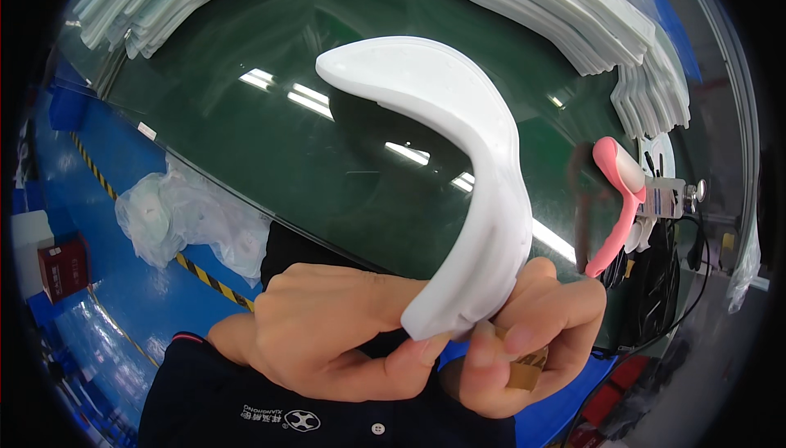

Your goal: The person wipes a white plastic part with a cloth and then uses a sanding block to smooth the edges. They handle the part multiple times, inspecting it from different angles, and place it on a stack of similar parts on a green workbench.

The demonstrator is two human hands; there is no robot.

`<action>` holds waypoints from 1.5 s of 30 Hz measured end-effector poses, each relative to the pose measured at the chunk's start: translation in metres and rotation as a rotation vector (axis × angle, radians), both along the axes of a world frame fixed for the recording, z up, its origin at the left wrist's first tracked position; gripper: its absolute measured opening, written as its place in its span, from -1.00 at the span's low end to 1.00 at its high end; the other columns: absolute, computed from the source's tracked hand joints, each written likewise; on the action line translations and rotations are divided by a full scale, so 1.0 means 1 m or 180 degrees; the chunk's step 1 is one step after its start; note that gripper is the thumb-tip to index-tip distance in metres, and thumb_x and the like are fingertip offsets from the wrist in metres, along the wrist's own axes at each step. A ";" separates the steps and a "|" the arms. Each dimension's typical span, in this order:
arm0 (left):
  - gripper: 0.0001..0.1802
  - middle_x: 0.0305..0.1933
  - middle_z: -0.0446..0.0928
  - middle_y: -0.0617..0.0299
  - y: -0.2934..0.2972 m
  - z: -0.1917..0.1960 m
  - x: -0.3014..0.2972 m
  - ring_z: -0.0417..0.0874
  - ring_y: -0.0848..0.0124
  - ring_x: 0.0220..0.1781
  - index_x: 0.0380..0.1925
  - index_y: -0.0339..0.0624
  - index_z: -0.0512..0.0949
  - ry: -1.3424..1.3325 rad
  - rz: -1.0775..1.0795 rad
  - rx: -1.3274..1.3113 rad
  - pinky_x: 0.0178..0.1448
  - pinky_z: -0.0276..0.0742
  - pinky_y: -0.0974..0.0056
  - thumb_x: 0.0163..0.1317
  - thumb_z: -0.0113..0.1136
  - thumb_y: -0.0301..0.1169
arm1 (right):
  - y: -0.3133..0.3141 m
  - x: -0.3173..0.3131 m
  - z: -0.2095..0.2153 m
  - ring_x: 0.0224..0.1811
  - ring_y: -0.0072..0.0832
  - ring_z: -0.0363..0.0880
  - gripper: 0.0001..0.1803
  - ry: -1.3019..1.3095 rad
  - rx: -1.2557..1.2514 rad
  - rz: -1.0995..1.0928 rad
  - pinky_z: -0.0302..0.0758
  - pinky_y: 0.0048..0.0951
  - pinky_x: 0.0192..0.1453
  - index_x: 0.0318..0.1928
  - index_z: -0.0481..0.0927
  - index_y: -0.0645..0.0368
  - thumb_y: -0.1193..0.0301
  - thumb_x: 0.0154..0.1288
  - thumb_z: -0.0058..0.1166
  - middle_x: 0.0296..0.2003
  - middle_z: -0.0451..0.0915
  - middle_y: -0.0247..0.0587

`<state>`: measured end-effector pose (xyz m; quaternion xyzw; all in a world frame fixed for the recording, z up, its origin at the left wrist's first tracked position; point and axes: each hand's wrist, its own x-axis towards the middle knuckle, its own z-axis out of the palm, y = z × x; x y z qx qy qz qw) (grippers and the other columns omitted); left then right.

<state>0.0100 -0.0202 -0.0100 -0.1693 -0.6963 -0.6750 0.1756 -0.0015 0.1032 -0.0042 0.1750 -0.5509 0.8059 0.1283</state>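
A curved white plastic part, crescent-like with a tapered far tip, is held up over the dark green table. My left hand is closed on its near end, the thumb tip pressed at the lower edge. Close against that same end, my right hand pinches a small brown strip, which looks like paper or tape. Part of the strip is hidden behind the right fingers. Whether the strip is still joined to the white part I cannot tell.
Stacks of similar white curved parts lie at the far left and far right. On the table's right side are a pink curved handheld item and a clear bottle with a metal top. A clear plastic bag sits beyond the left edge.
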 end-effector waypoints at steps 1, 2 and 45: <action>-0.73 -0.59 0.50 0.15 0.001 0.001 -0.001 0.51 0.41 -0.68 -0.41 -0.38 0.49 -0.0018 0.0042 -0.0069 -0.60 0.39 0.48 -0.25 0.15 -0.61 | 0.000 0.000 -0.002 -0.69 -0.71 0.24 -0.76 0.0031 -0.0126 -0.0117 0.11 -0.75 -0.62 -0.51 0.35 0.31 0.76 -0.29 0.05 -0.59 0.34 -0.24; -0.73 -0.59 0.50 0.15 0.001 0.003 -0.001 0.51 0.41 -0.68 -0.41 -0.38 0.49 -0.0036 0.0086 -0.0138 -0.59 0.39 0.48 -0.25 0.15 -0.62 | 0.001 0.000 -0.003 -0.69 -0.71 0.24 -0.76 0.0025 -0.0115 -0.0110 0.11 -0.75 -0.63 -0.50 0.36 0.30 0.75 -0.28 0.05 -0.59 0.34 -0.24; -0.67 -0.60 0.52 0.15 0.006 0.003 0.005 0.55 0.49 -0.60 -0.38 -0.41 0.45 -0.0621 0.0113 0.0152 -0.56 0.38 0.51 -0.25 0.22 -0.54 | 0.013 0.004 0.003 -0.68 -0.68 0.14 -0.74 -0.0229 0.0006 -0.0669 0.10 -0.75 -0.61 -0.49 0.26 0.23 0.72 -0.26 -0.02 -0.68 0.31 -0.31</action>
